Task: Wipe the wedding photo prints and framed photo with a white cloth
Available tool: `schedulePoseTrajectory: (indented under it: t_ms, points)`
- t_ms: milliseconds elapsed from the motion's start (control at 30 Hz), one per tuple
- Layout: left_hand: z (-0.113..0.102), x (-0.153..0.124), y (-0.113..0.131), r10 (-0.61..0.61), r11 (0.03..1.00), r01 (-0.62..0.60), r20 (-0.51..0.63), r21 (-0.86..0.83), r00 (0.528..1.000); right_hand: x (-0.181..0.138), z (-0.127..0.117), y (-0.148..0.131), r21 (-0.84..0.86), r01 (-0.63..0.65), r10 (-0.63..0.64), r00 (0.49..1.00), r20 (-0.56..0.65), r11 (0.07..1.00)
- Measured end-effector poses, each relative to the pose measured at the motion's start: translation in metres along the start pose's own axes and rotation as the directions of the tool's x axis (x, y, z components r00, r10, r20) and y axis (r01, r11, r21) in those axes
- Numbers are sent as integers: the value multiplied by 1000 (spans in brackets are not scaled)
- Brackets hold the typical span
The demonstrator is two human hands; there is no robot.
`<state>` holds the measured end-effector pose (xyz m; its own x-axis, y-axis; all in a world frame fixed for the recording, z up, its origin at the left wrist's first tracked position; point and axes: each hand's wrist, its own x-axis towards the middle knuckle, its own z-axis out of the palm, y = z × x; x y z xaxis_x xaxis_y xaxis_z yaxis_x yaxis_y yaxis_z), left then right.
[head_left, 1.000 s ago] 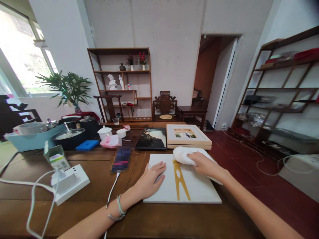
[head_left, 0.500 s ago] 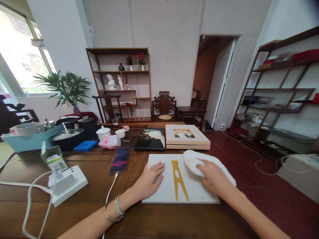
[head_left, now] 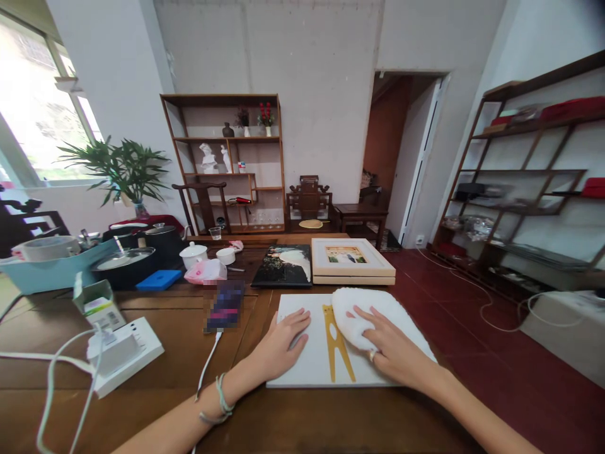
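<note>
A flat white board (head_left: pixel 302 369) lies on the wooden table, with a gold, two-legged shape (head_left: pixel 334 350) on its face. My left hand (head_left: pixel 282 340) rests flat on the board's left side, fingers stretched and holding nothing. On the right side my right hand (head_left: pixel 390 343) has a thick white towel (head_left: pixel 401 309) under its fingers, pressed against the board. A ring shows on that hand. The towel covers the board's upper right part and touches the upper edge of the gold shape.
Behind the board lie a dark photo panel (head_left: pixel 283 265) and stacked framed pictures (head_left: pixel 352 274). To the left are a phone (head_left: pixel 224 308) on a white cable, a power strip (head_left: pixel 127 353), a pink packet (head_left: pixel 205 271) and a blue box (head_left: pixel 159 279). Pots (head_left: pixel 123 268) stand farther left.
My right hand has moved left with the towel, closer to the gold shape, and its fingers are now more spread. My left hand stays in place on the board.
</note>
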<state>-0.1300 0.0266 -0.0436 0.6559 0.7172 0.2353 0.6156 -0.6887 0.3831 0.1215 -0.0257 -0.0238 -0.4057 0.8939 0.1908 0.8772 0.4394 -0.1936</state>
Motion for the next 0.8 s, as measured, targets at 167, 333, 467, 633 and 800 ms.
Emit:
schedulePoseTrajectory:
  t_ms: [167,333,467,633,800]
  points:
    - [-1,0,1,3,1000,-3,3,-1,1000,-51,-17,-16,102,-33,21,992,122,994]
    - [-2,0,3,-23,1000,22,22,3,1000,-79,-30,-18,208,-84,30,967,251,975]
    - [-2,0,4,-28,1000,28,23,8,999,-56,-29,-8,211,-120,69,970,231,970]
    - [-2,0,2,-24,1000,24,19,5,1000,-4,-21,10,176,-116,92,986,138,978]
    - [-2,-1,0,9,1000,-9,7,4,1000,29,-12,19,105,-138,133,990,52,985]
